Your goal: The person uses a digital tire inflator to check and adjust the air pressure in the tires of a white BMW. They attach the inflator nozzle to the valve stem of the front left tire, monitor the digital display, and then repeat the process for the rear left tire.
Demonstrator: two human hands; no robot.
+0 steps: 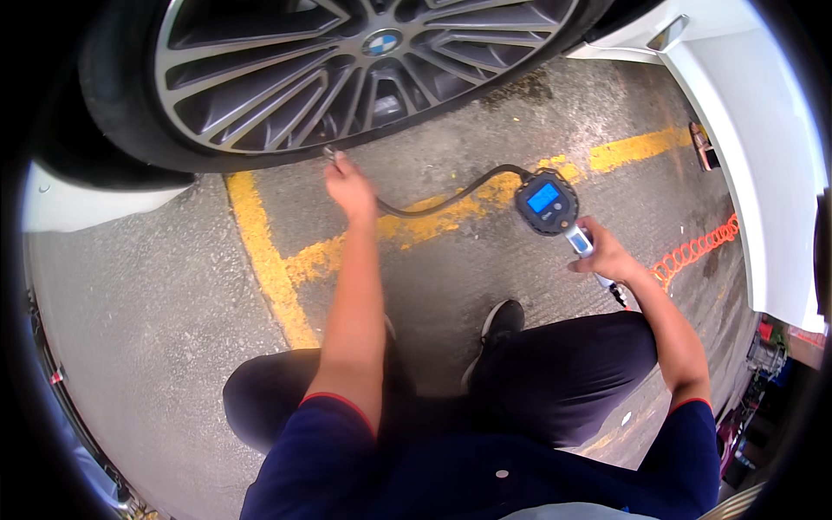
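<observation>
My left hand [349, 188] grips the metal chuck [330, 153] of a black rubber hose [448, 203], right at the lower edge of a BMW alloy wheel [312, 78]. Its tyre [123, 123] curves round the rim. The valve itself cannot be made out. Off to the right, my right hand [604, 252] is closed round the silver handle of a digital tyre inflator gauge [546, 201], whose blue screen is lit. The hose runs from the gauge's top to my left hand. A black and metal fitting [619, 296] sits at the handle's lower end.
An orange coiled air hose [695, 250] stretches toward an open white car door [760, 143] at the right. Yellow painted lines [266, 273] cross the concrete ground. Another person's foot [702, 148] shows near the door. Assorted items stand at the lower right.
</observation>
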